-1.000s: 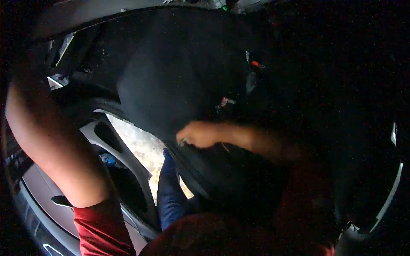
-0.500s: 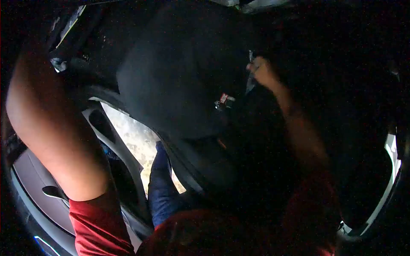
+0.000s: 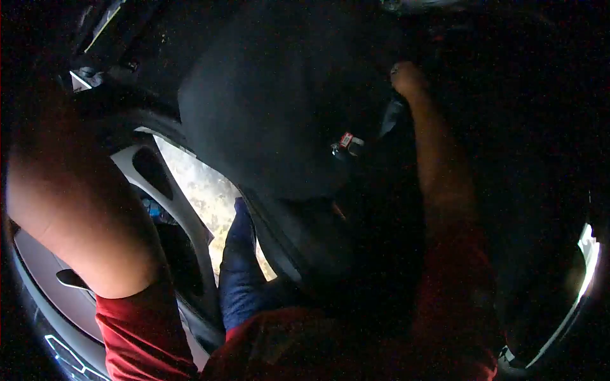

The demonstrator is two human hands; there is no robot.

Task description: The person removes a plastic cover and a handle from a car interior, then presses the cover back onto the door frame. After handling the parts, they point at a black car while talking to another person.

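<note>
My right hand (image 3: 408, 79) is closed at the far right edge of a dark grey car seat (image 3: 267, 108). A grey, strap-like strip (image 3: 392, 117) hangs just below the fist and seems to run into it; its kind is hard to make out in the dark. On the seat's side, below the hand, is a small red and white tag (image 3: 346, 140) with a shiny piece beside it. My left forearm reaches up along the left side into shadow, and the hand at its end does not show.
At the left stands the open car door (image 3: 190, 241) with its inner pocket and handle (image 3: 71, 278). Bright ground (image 3: 197, 181) shows through the gap beside my leg (image 3: 240, 279). The right side is mostly black, with a bright curved edge (image 3: 584, 273).
My right hand has moved up and to the right, and the strip has shifted with it. The view has tilted slightly; my left forearm sits lower and darker.
</note>
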